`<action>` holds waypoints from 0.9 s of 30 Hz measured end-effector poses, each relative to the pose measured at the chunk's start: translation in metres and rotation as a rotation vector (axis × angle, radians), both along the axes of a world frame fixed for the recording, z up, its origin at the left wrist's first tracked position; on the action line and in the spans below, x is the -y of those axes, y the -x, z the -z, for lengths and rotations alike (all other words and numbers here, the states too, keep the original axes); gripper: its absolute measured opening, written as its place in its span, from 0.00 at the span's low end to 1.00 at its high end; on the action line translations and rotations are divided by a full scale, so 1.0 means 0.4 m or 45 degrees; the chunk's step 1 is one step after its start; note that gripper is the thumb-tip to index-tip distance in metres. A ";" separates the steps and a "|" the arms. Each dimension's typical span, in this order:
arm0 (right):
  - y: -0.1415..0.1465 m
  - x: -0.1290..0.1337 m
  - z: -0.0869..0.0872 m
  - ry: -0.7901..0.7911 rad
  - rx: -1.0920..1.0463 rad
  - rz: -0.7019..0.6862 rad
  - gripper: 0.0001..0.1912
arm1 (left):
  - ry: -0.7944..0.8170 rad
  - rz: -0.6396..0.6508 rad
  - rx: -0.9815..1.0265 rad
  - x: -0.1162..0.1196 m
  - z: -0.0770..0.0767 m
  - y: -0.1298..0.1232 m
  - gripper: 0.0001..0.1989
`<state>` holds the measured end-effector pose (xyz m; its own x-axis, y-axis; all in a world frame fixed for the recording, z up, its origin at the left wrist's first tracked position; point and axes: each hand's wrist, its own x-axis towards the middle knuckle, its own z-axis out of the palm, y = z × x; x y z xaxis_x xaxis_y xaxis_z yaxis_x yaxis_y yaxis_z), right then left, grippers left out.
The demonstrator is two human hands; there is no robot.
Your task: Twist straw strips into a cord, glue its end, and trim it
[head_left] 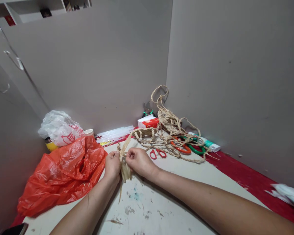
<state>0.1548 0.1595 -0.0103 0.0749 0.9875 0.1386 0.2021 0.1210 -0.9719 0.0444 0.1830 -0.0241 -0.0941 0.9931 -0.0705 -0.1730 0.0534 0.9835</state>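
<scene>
Head view: I have the fibre bundle (125, 171) between my two hands, just to the right of the red plastic bag (63, 173). My left hand (113, 164) pinches the bundle's left edge, thumb against curled fingers; my right hand (139, 161) pinches it from the other side, fingertips pressed together.

The red bag lies slumped, thin and crinkled, its opening folded in; I can't tell what it holds. Behind it a translucent white bag (60, 127) with red print is bunched up, contents unclear, above a yellow jar (51, 145) with a dark top. A paper cup (89, 132) stands just behind the red bag, its inside too small to make out. Farther right of the bag is a red and white box (149, 122), with green-handled pliers (148, 111) behind it.

My bundle is pale, flat and papery, with loose ends hanging down. The braided cord (169, 122), well to the bag's right, is rough, tan and looped in a tangle over orange and green handles (198, 150). Small red scissor handles (157, 154) show beside it. Smooth, clear sticks (116, 133) lie between bag and box. The desk (147, 212) under my forearms has a pale, stained surface.
</scene>
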 end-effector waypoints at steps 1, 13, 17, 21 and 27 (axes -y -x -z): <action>-0.014 -0.011 -0.002 -0.023 -0.007 0.044 0.08 | 0.010 -0.001 0.004 0.001 -0.003 -0.001 0.15; -0.313 -0.114 -0.153 -0.469 -0.417 0.661 0.05 | 0.041 -0.050 0.012 -0.003 0.006 0.004 0.16; -0.250 -0.061 -0.177 -0.517 -0.359 0.446 0.06 | 0.053 -0.032 0.019 0.001 0.001 0.001 0.15; -0.111 -0.024 -0.132 -0.446 0.207 -0.195 0.18 | 0.040 -0.005 0.051 0.006 -0.006 -0.003 0.13; -0.066 -0.064 -0.102 -0.479 1.098 -0.506 0.05 | 0.081 -0.082 0.056 0.002 -0.002 -0.007 0.07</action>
